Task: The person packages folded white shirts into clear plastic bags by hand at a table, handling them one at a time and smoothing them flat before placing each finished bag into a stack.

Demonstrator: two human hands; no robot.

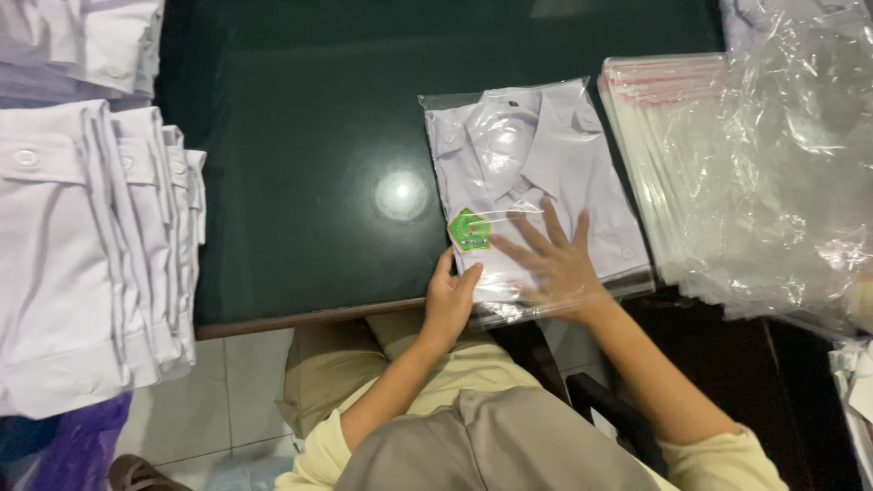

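Observation:
A folded white shirt with a green badge [469, 229] on its pocket lies inside a clear plastic bag [536, 164] on the dark green table [309, 145]. My left hand [450, 300] grips the bag's near left corner at the table edge. My right hand [555, 259] lies flat with spread fingers on the lower part of the bagged shirt, pressing it down.
A stack of empty clear plastic bags [727, 173] sits to the right of the shirt. Several folded white shirts [82, 255] are piled at the left, more at the top left [82, 41]. My lap in tan clothing is below the table edge.

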